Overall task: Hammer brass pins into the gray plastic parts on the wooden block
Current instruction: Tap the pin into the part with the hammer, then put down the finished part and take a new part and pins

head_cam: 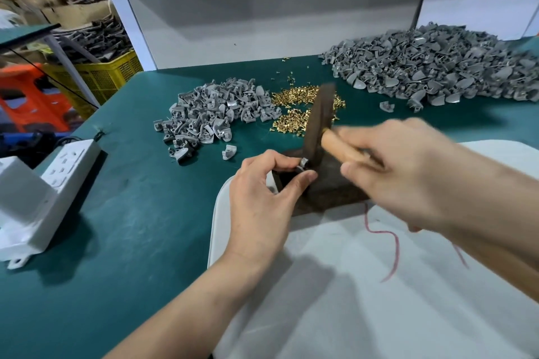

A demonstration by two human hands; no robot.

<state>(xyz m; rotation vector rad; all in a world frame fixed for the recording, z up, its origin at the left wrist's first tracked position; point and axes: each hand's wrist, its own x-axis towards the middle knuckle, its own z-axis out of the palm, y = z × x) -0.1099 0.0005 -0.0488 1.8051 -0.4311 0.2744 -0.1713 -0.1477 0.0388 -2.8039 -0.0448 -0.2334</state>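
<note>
My left hand pinches a small gray plastic part between thumb and forefinger, holding it on the dark wooden block. My right hand grips the wooden handle of a hammer; its dark head is blurred and its lower end sits right at the part. A heap of brass pins lies on the green table behind the block. To the left of the pins sits a pile of gray parts. No pin is visible in the held part.
A much larger heap of gray parts fills the back right. A white power strip and a white box stand at the left. A white cloth with red thread lies under the block. A yellow crate stands beyond the table's left edge.
</note>
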